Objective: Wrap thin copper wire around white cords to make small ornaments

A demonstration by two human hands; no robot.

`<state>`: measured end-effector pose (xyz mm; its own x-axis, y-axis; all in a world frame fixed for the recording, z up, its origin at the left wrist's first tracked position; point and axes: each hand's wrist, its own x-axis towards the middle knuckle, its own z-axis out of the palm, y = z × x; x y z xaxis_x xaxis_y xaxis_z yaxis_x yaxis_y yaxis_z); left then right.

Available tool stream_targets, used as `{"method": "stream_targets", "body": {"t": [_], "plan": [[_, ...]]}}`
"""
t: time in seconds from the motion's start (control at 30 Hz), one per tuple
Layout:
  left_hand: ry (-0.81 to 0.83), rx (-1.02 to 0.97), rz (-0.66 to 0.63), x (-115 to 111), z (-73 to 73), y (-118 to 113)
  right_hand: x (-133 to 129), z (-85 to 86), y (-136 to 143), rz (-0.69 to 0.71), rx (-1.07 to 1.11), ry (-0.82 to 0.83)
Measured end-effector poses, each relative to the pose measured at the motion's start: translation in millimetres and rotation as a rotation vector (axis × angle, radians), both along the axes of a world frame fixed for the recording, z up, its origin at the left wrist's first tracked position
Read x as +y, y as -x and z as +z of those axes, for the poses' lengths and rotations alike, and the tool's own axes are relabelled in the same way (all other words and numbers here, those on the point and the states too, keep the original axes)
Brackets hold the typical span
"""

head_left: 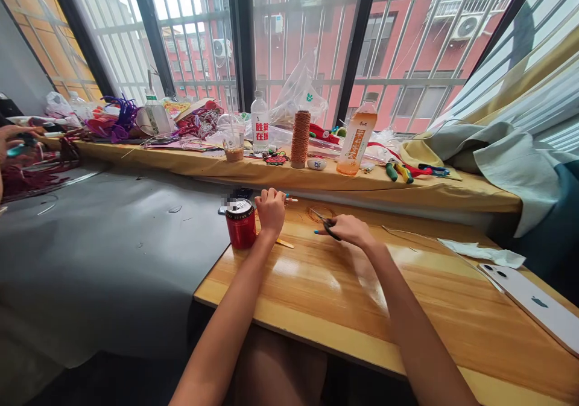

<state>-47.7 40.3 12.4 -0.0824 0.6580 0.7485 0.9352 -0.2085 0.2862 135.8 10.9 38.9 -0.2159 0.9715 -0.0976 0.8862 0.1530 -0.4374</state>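
Note:
My left hand (270, 210) is closed just right of a red drink can (240, 228). A small pale stick-like piece (292, 200) pokes out beyond its fingertips; the rest of it is hidden. My right hand (350, 230) grips a pair of scissors (332, 229) with dark handles, the blades pointing up and to the left. Behind those blades a loose coil of thin copper-coloured wire (312, 215) lies on the wooden table (307, 291). A flat wooden stick (284, 244) rests near my left wrist, partly covered by it.
On the ledge behind stand a brown cord-wound spool (300, 140), a water bottle (260, 122), an orange drink bottle (359, 134), a plastic cup (234, 146) and pliers (398, 172). A white phone (534, 303) and tissue (482, 253) lie right. Another person's hand (13, 140) shows far left.

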Motion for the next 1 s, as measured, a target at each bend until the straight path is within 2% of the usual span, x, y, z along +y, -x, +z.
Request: {"method": "stream_targets", "body": {"t": [0.03, 0.1, 0.2, 0.27, 0.33, 0.4, 0.43, 0.5, 0.53, 0.63, 0.87, 1.0], "plan": [[0.018, -0.045, -0.008, 1.9, -0.5, -1.3, -3.6, 4.0, -11.0, -0.104, -0.107, -0.067], [0.080, -0.200, -0.073, 5.0, -0.7, -5.4, -10.6, 7.3, -35.5, -0.235, -0.241, -0.076], [0.216, -0.563, -0.270, 5.9, 1.5, -14.2, -18.4, 3.6, -68.9, -0.248, -0.295, -0.034], [0.272, -0.795, -0.412, 3.2, 3.7, -21.0, -22.0, 1.2, -80.5, -0.235, -0.262, -0.015], [0.299, -0.977, -0.562, -2.2, 5.6, -28.5, -25.0, 1.4, -77.7, -0.271, -0.194, -0.096], [0.344, -1.124, -0.725, -9.3, 6.5, -36.5, -27.2, 2.3, -60.0, -0.298, -0.055, -0.235], [0.375, -1.183, -0.798, -13.1, 6.5, -40.5, -28.0, 2.0, -47.4, -0.262, 0.066, -0.278], [0.443, -1.248, -0.905, -19.9, 5.5, -48.1, -28.6, -1.7, -20.4, -0.072, 0.388, -0.142], [0.475, -1.250, -0.930, -22.5, 4.5, -51.3, -28.6, -4.8, -8.8, -0.001, 0.497, -0.046], [0.543, -1.152, -0.920, -26.0, 0.2, -58.1, -27.1, -15.6, 9.5, 0.055, 0.597, -0.019], [0.550, -0.706, -0.760, -25.5, -6.4, -60.7, -22.0, -26.8, -0.1, -0.020, 0.536, -0.171], [0.475, -0.388, -0.634, -27.3, -7.6, -58.4, -23.7, -23.3, 7.0, -0.059, 0.719, -0.001]]}}
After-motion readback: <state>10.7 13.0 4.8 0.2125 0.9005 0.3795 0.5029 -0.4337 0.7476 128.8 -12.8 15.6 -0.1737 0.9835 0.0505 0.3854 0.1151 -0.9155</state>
